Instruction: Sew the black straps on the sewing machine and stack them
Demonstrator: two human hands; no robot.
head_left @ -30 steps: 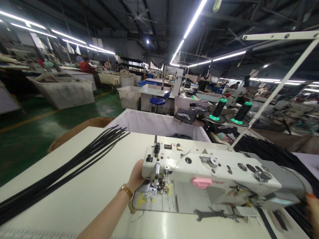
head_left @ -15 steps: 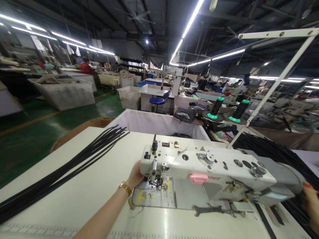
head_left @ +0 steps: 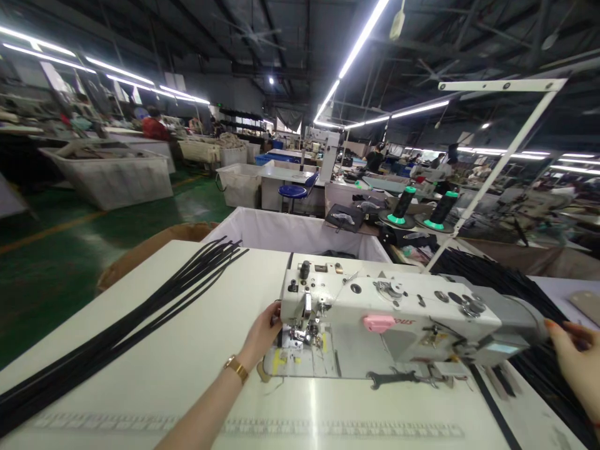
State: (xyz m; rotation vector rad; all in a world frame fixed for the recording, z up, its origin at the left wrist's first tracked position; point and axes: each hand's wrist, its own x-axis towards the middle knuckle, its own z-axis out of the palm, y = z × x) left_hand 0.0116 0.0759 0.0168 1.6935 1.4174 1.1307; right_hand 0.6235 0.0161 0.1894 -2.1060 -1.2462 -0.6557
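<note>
A white sewing machine (head_left: 347,300) stands on the pale table, with a pink piece stuck on its arm. At the left of its head, my left hand (head_left: 263,331), with a gold watch at the wrist, has curled fingers at a narrow black strip (head_left: 280,338). The strip passes behind the head, and the fingertips are partly hidden there. My right hand (head_left: 574,362) is at the machine's right end, beside the handwheel (head_left: 537,322). Its fingers are apart, and nothing shows in them. A bundle of long black strips (head_left: 140,312) lies on the table's left.
A wrench (head_left: 394,377) lies before the machine, and a ruler scale (head_left: 347,428) runs along the front edge. Behind are a white-lined bin (head_left: 281,225), two black thread cones (head_left: 402,205) and a thread stand pole (head_left: 504,159). More black strips pile up at right.
The view has shifted, bringing more of the ruler into sight. My left hand's fingers now show more beside the machine head. My right hand's fingers have spread near the handwheel.
</note>
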